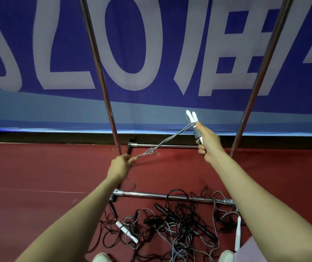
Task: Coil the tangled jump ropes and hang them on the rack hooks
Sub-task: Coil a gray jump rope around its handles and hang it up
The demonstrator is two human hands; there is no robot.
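Head view: right hand [207, 142] is clamped round the two white handles [191, 116], grey rope [167, 139] wound about them, far right. Left hand [120, 166] pinches the rope's looped end, lower left, and the cord stretches between the two, a small twist near the left fingers. Tangled pile [170, 224] of black and grey ropes lies near, on the red floor [38, 167], across the rack [98, 72] base bar.

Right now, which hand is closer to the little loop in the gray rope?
Left. The left hand pinches the gray rope right beside the little loop. The right hand is farther off at the rope's other end, gripping the white handles.
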